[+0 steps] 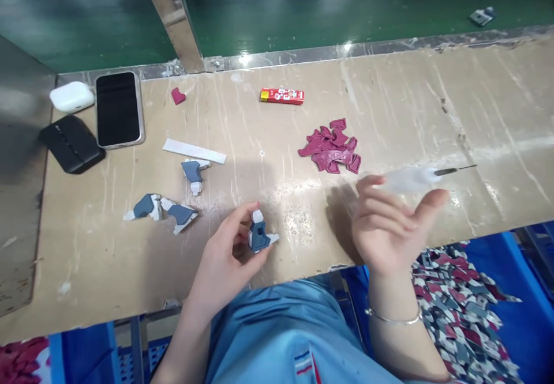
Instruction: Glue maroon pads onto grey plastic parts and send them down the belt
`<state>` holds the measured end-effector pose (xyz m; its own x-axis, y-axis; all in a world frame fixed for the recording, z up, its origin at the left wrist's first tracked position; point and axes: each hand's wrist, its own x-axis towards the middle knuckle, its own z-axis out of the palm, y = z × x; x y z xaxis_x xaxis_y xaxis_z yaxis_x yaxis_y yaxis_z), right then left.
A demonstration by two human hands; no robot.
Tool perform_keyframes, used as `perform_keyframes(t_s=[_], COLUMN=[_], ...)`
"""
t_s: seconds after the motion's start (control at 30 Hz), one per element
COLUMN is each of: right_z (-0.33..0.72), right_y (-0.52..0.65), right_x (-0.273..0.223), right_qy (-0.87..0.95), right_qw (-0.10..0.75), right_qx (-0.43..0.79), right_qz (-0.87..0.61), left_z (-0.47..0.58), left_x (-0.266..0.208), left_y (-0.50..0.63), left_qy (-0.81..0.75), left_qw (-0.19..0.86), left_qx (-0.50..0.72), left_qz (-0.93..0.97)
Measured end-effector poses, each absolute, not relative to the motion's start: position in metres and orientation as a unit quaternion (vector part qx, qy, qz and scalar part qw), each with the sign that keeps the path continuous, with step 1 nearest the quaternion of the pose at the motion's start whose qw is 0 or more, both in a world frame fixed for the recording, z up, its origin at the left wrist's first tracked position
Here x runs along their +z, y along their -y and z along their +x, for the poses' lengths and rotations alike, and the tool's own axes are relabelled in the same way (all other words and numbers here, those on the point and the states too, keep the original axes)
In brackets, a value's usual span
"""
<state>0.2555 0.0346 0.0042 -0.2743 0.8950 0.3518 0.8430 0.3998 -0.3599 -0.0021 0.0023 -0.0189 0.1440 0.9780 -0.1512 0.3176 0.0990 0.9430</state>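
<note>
Between the thumb and fingers of my left hand (231, 251) is a small blue-grey and white plastic part (258, 235), held above the front of the table with its white knob upward. My right hand (389, 225) is raised to the right, fingers curled around a translucent needle-tip bottle (409, 180). Motion blurs the bottle, and its thin metal needle points right, away from the plastic part. Left of my left hand lie more blue-and-white parts, one (194, 175) by itself and a pair (161, 210) end to end. A pile of maroon pieces (331, 146) rests beyond my hands.
A white strip (194, 151), a single maroon piece (178, 96) and a red packet (282, 96) lie farther back. At the left are a phone (119, 110), a white case (72, 97) and a black case (73, 143). A blue bin (497, 263) of parts stands below the right edge.
</note>
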Motion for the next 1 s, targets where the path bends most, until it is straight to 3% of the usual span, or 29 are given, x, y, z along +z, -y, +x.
perform_keyframes(t_s=[0.4,0.53,0.73,1.0], right_z=[0.265,0.249,0.208,0.201], right_y=[-0.115,-0.086,-0.023,-0.009], right_x=[-0.015,0.002,0.002,-0.014], right_qy=[0.829,0.811,0.807,0.828], right_qw=[0.218,0.316,0.391,0.379], right_qx=[-0.067,-0.01,0.115,0.117], right_qz=[-0.511,-0.493,-0.428,-0.396], left_z=[-0.002,0.002,0.012,0.014], left_x=[-0.01,-0.006,-0.005,-0.005], left_y=[-0.01,-0.011,-0.007,-0.006], left_qy=[-0.569,-0.574,-0.585,-0.585], left_qw=[0.509,0.515,0.504,0.494], left_qx=[0.303,0.315,0.337,0.346], left_qz=[0.57,0.554,0.539,0.542])
